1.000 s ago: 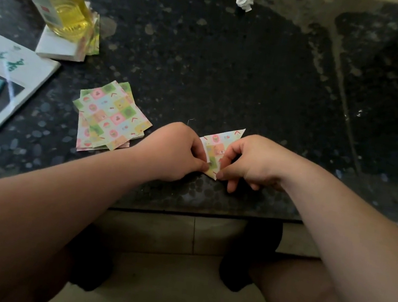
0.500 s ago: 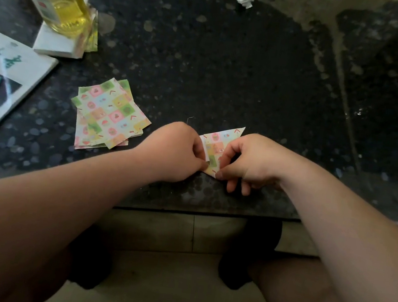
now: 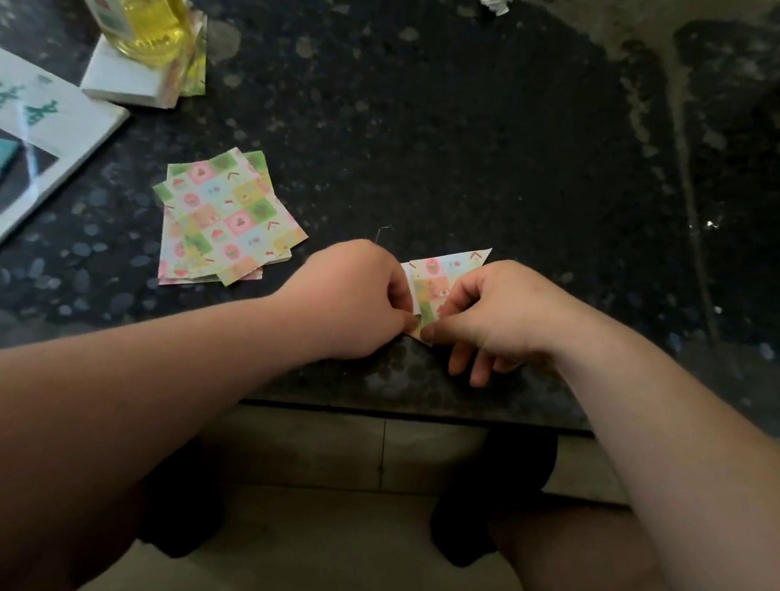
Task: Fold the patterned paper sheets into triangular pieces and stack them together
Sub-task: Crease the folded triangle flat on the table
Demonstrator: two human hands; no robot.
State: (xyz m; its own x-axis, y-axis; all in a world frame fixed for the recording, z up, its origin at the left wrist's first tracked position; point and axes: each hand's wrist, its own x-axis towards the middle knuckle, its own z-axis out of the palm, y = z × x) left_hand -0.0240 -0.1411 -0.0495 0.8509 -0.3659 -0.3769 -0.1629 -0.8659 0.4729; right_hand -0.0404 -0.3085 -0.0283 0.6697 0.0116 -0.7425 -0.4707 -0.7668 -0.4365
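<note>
views: 1 | head-worn, wide-angle | faces forward-down | close over table (image 3: 402, 121) near edge | corners seemingly distorted

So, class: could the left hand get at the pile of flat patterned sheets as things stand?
Probably yes. The pile lies just left of the left hand, nothing between them; but that hand pinches the folded piece and must let go first.

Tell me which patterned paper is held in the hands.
The triangular piece pinched between the left hand and right hand; the pile of sheets to its left lies flat, untouched.
</note>
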